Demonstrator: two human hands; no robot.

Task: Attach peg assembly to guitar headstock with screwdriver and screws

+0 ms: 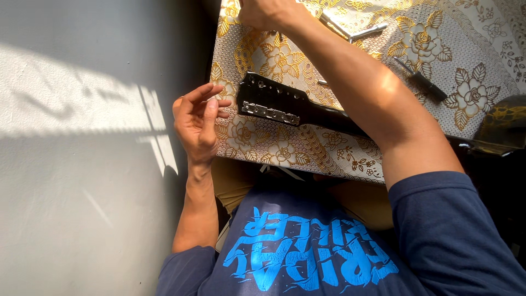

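the table (482, 49), under its white and gold flowered cloth, ends at a near edge that runs just above your lap, and its left edge drops off beside the pale grey wall (82, 181). between that wall and the table's left edge there is only a narrow dark gap, and your left hand (196, 121) hangs right there, at the corner. its fingers are loosely spread and slightly curled, palm turned toward you, holding nothing; the fingertips sit just beside the end of the black guitar headstock (274, 104) and i cannot tell whether they touch it. the headstock lies flat on the cloth near the left edge, with a strip of silver tuning machines (271, 113) along its near side, and its neck runs to the right under your right forearm. your right hand (266, 12) reaches to the far side of the table at the top of the view; it is cut off by the frame, so you cannot tell from here how its fingers stand. beyond your forearm lie a silver metal tool (361, 32) and a black-handled screwdriver (424, 82), well apart from the headstock. a dark rounded object (501, 123) sits at the right edge.
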